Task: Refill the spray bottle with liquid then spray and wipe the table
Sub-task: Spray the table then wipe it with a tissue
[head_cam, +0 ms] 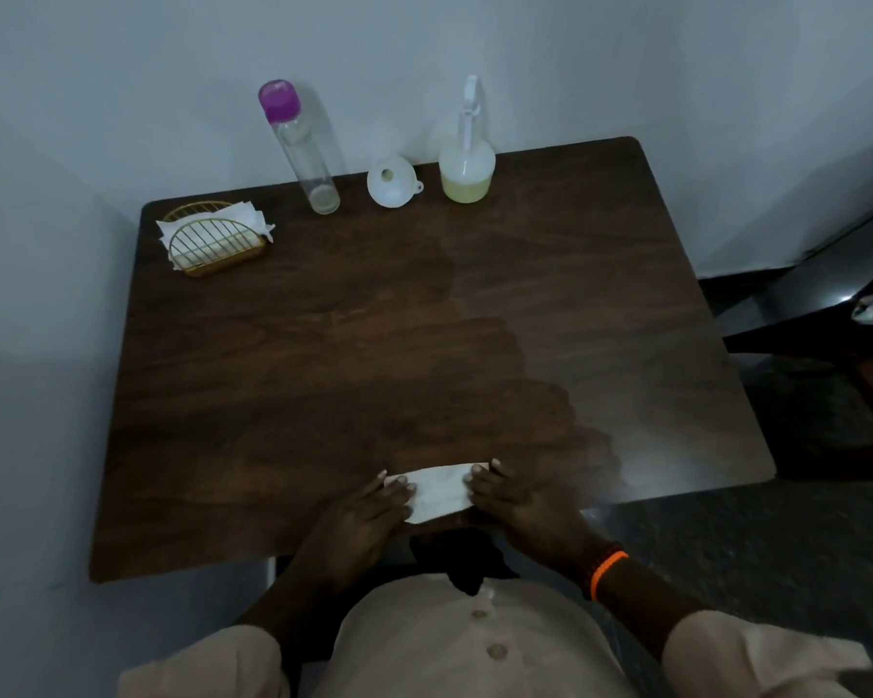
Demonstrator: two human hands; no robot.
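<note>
A: Here, 2 hands press a folded tissue (437, 492) flat at the worktop's (323, 345) near edge: left hand (361, 521), right hand (520, 506), fingers straight, gripping nothing.

B: The spray bottle (467, 163)?

A: Far beyond the tissue, beside a funnel (391, 182).

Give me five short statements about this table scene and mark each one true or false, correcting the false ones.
1. Both hands, left hand and right hand, rest on the folded tissue. True.
2. The spray bottle is empty. False: yellowish liquid fills its lower part.
3. The funnel sits in the spray bottle's neck. False: it lies on the table between the two bottles.
4. The clear bottle has a purple cap. True.
5. The napkin holder stands at the far left corner. True.
</note>
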